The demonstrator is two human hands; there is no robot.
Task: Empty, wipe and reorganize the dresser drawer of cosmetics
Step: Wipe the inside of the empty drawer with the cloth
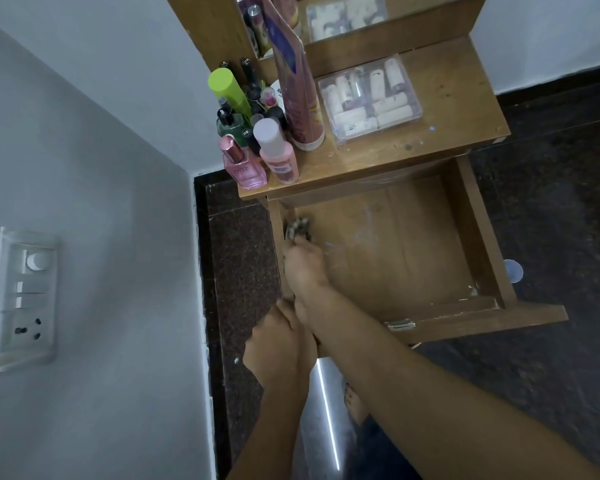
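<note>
The wooden drawer (471, 237) is pulled out from the dresser, and its bare bottom shows pale scuffs. My right hand (303, 268) reaches into its left side, fingers closed on a small crumpled greyish cloth (297, 229) pressed against the left wall. My left hand (278, 344) grips the drawer's front left corner from outside. On the dresser top (458, 98) stand several bottles: a pink perfume (245, 169), a pink bottle with a white cap (278, 154), a lime-capped one (227, 90), a tall pink tube (297, 81) and a clear box of small items (369, 98).
A grey wall with a switch and socket panel (23, 299) is close on the left. Dark speckled floor (551, 209) surrounds the dresser. A mirror (343, 15) stands at the back of the top. A bare foot (355, 405) shows below the drawer front.
</note>
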